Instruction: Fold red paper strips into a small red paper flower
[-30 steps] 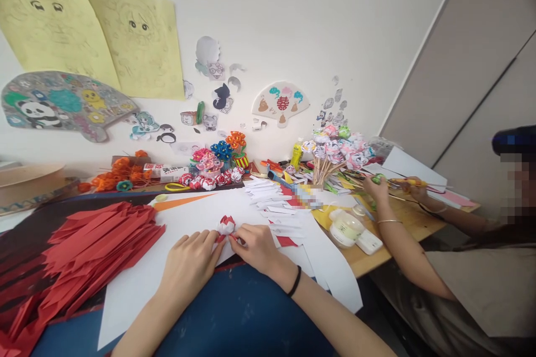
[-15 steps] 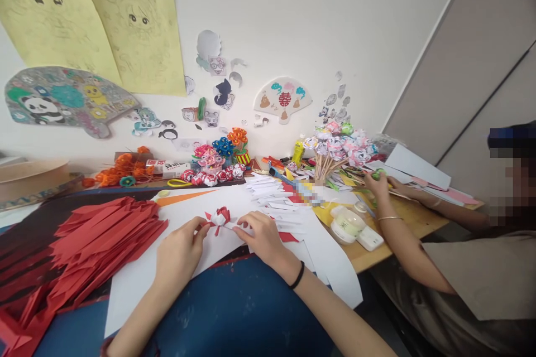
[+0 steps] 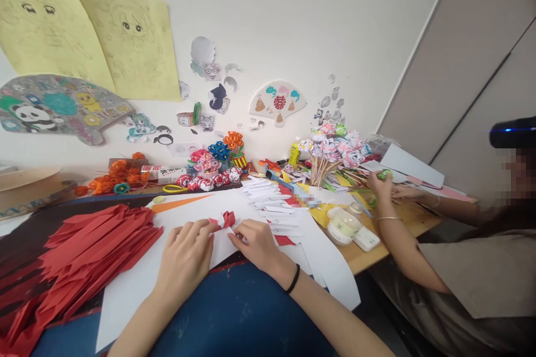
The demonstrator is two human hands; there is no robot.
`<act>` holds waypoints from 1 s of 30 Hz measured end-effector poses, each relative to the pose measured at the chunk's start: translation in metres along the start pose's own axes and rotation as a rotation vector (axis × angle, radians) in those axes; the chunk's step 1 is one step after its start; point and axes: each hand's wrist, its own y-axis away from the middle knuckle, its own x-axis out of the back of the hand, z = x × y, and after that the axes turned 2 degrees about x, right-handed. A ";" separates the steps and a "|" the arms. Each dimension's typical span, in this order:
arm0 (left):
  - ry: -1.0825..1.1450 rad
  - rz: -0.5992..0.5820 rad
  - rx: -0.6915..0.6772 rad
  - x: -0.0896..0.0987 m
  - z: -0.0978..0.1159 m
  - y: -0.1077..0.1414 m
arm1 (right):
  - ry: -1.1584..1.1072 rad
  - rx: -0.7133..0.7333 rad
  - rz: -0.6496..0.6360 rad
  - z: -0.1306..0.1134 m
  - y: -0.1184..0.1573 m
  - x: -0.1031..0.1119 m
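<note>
Between my hands is a small red and white folded paper flower (image 3: 228, 220), held just above the white paper sheet (image 3: 138, 284). My left hand (image 3: 189, 248) pinches its left side with thumb and fingers, which partly cover it. My right hand (image 3: 256, 242), with a black band on the wrist, has its fingers bent and closed at the flower's right side. To the left lies a heap of folded red paper strips (image 3: 96, 251). Folded white paper strips (image 3: 268, 201) are piled just beyond my right hand.
A co-worker's hands (image 3: 383, 184) hold something green at the right. Nearer stand a white glue jar (image 3: 343, 227) and a white box (image 3: 367, 239). Along the wall are finished red-white paper flowers (image 3: 207, 183), a bouquet on sticks (image 3: 335, 148) and orange flowers (image 3: 113, 178).
My left hand has moved right and turned over the flower, covering more of its left side. The flower has turned and shows less white. The whole view has shifted slightly.
</note>
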 end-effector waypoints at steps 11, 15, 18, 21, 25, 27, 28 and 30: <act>-0.103 -0.157 -0.280 -0.007 0.006 -0.016 | 0.161 0.171 0.022 0.001 -0.005 0.002; 0.045 -0.174 -0.324 -0.011 0.006 -0.027 | 0.142 0.156 0.027 0.004 -0.005 0.003; 0.172 -0.126 -0.253 -0.017 0.003 -0.027 | 0.092 0.126 0.014 0.007 -0.005 0.004; 0.238 -0.092 -0.194 -0.021 0.000 -0.022 | 0.033 0.109 -0.013 0.008 -0.005 0.006; 0.303 -0.120 -0.122 -0.021 -0.002 -0.016 | -0.068 0.103 0.009 0.007 -0.005 0.008; 0.333 -0.122 -0.111 -0.020 -0.003 -0.015 | -0.113 0.093 0.032 0.007 -0.004 0.008; 0.346 -0.129 -0.110 -0.019 -0.003 -0.015 | -0.126 0.085 0.036 0.008 -0.004 0.008; 0.355 -0.147 -0.093 -0.019 -0.003 -0.016 | -0.143 0.080 0.046 0.008 -0.005 0.008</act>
